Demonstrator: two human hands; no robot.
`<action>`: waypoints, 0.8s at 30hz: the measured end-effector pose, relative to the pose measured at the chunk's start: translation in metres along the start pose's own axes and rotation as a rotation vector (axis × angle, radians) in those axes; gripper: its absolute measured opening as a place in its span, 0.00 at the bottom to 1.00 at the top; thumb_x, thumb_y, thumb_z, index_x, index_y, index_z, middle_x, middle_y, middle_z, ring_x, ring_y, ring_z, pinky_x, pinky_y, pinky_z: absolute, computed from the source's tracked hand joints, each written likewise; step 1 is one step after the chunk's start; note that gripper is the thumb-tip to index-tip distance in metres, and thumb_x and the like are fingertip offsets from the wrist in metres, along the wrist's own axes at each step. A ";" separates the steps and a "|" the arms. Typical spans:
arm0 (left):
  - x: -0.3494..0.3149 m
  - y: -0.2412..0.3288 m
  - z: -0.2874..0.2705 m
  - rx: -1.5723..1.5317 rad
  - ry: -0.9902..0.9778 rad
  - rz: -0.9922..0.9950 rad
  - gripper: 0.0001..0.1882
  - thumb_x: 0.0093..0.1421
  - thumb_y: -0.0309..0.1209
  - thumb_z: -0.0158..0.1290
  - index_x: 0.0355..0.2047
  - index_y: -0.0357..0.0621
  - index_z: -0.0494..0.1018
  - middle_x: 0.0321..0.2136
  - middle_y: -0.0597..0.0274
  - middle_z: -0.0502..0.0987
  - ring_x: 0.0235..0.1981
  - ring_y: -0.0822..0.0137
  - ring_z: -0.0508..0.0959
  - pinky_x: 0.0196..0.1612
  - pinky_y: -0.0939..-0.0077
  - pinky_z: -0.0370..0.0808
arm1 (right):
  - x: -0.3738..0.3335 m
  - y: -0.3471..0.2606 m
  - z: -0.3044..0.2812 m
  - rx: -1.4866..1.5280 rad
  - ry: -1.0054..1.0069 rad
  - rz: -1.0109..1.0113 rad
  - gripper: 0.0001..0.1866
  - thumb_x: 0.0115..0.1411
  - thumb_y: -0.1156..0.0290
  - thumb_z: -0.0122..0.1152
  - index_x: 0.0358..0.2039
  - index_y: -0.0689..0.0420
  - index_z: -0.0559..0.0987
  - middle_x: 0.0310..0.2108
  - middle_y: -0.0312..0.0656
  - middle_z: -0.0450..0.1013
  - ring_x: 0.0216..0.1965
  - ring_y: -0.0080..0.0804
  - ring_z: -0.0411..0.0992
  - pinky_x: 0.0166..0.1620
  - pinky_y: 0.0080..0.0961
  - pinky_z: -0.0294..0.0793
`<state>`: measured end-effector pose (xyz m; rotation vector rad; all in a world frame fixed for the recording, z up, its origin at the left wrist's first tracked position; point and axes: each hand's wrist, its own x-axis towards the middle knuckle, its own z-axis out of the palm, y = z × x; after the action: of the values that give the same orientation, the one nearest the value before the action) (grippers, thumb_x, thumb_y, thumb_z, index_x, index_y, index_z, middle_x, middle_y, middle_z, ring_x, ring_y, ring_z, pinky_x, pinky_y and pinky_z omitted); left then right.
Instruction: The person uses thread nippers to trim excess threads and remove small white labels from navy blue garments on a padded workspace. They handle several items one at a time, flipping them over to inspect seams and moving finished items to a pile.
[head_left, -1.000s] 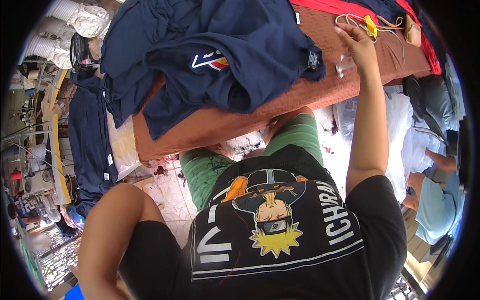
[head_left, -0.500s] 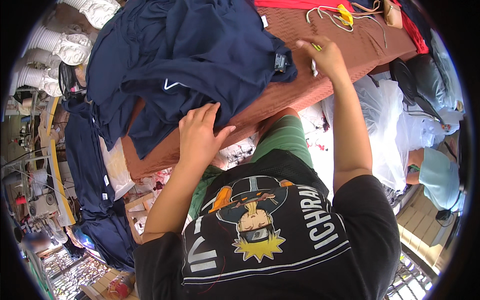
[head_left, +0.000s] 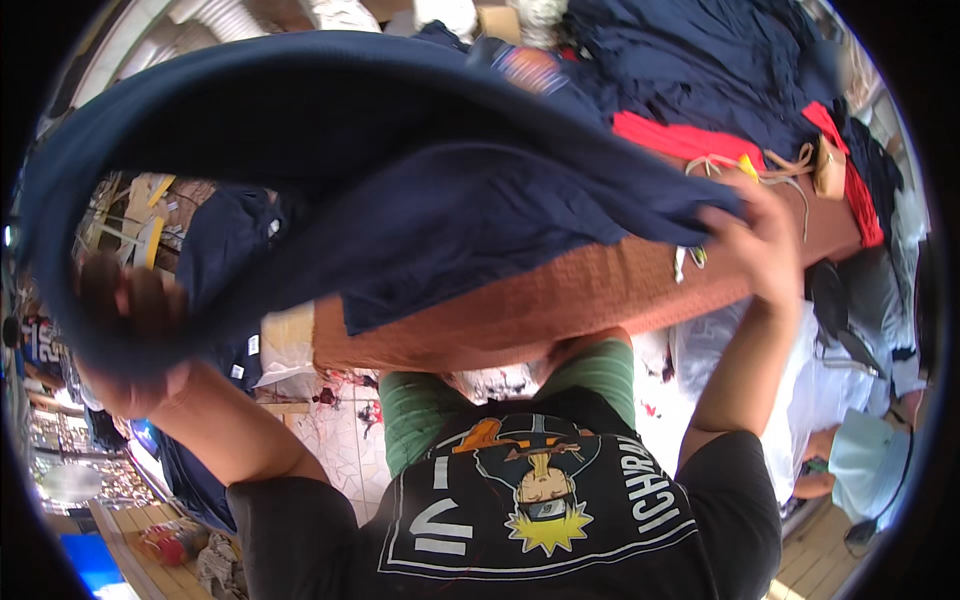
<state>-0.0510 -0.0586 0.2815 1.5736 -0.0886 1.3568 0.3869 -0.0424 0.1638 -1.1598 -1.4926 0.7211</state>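
A navy garment (head_left: 470,195) is lifted off the table and stretched wide between my hands, its edge making a large blurred loop. My left hand (head_left: 140,388) is closed on the loop's left end; its fingers show dimly through the opening. At the right end, my right hand (head_left: 758,245) pinches the cloth. The lower part of the garment hangs over the brown-covered table (head_left: 450,345). Just under the cloth by my right hand lies a small white and yellow-green tool (head_left: 683,262), partly covered and too small to name.
A red cloth (head_left: 680,137), a yellow object with cords (head_left: 748,163) and a tan case (head_left: 830,168) lie on the far right of the table. More navy cloth (head_left: 690,70) is heaped behind. Clear plastic bags (head_left: 720,350) stand at right, and a person's light blue clothing (head_left: 868,470) shows beyond.
The garment has come up from the table and is spread into a loop. My left hand has moved left and gripped its edge; my right hand has left the small tool and gripped the cloth.
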 end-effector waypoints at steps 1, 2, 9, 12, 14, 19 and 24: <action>0.007 0.009 0.001 0.104 -0.037 0.078 0.19 0.66 0.39 0.46 0.48 0.36 0.71 0.48 0.51 0.75 0.52 0.59 0.73 0.58 0.57 0.64 | 0.009 -0.016 -0.010 0.056 -0.062 -0.083 0.12 0.52 0.68 0.63 0.36 0.59 0.77 0.24 0.29 0.70 0.21 0.13 0.64 0.24 0.13 0.62; 0.018 0.017 -0.002 0.217 -0.027 0.161 0.20 0.66 0.40 0.46 0.48 0.36 0.71 0.48 0.52 0.75 0.51 0.60 0.73 0.57 0.59 0.65 | 0.016 -0.037 -0.022 0.108 -0.123 -0.163 0.13 0.52 0.67 0.63 0.36 0.59 0.77 0.24 0.27 0.69 0.18 0.10 0.61 0.21 0.11 0.58; 0.114 -0.015 -0.222 0.429 0.531 -0.196 0.29 0.67 0.53 0.41 0.50 0.37 0.68 0.50 0.53 0.73 0.50 0.62 0.73 0.54 0.66 0.69 | 0.249 -0.050 -0.015 0.106 0.066 -0.159 0.19 0.60 0.64 0.60 0.47 0.64 0.74 0.38 0.41 0.75 0.39 0.29 0.74 0.43 0.23 0.73; -0.011 -0.088 -0.206 0.149 0.812 -0.814 0.52 0.58 0.72 0.26 0.61 0.34 0.60 0.58 0.51 0.67 0.60 0.56 0.68 0.60 0.58 0.65 | 0.220 -0.034 0.035 -0.186 0.077 -0.160 0.22 0.60 0.59 0.60 0.48 0.63 0.74 0.40 0.43 0.75 0.42 0.29 0.74 0.47 0.25 0.72; -0.083 -0.109 -0.190 0.037 0.804 -0.971 0.60 0.50 0.79 0.28 0.61 0.33 0.59 0.59 0.51 0.67 0.60 0.55 0.67 0.61 0.55 0.63 | 0.168 0.002 0.042 -0.352 0.019 -0.212 0.31 0.58 0.48 0.61 0.49 0.64 0.76 0.40 0.42 0.77 0.42 0.27 0.73 0.48 0.25 0.70; -0.148 -0.161 -0.146 0.016 0.787 -0.929 0.39 0.60 0.55 0.52 0.57 0.31 0.63 0.55 0.52 0.71 0.56 0.59 0.71 0.59 0.64 0.68 | 0.069 0.113 0.025 -0.485 -0.019 0.381 0.35 0.51 0.45 0.67 0.45 0.67 0.78 0.40 0.53 0.77 0.45 0.34 0.75 0.49 0.30 0.71; -0.140 -0.166 -0.145 0.121 0.785 -1.006 0.32 0.59 0.46 0.57 0.53 0.31 0.67 0.51 0.52 0.73 0.50 0.61 0.75 0.55 0.67 0.70 | 0.039 0.160 0.035 -0.350 0.022 0.627 0.33 0.53 0.51 0.67 0.46 0.70 0.77 0.38 0.52 0.78 0.41 0.34 0.76 0.46 0.28 0.73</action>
<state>-0.1002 0.0504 0.0490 0.8255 1.1236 1.0338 0.4005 0.0541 0.0262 -1.9403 -1.2631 0.8726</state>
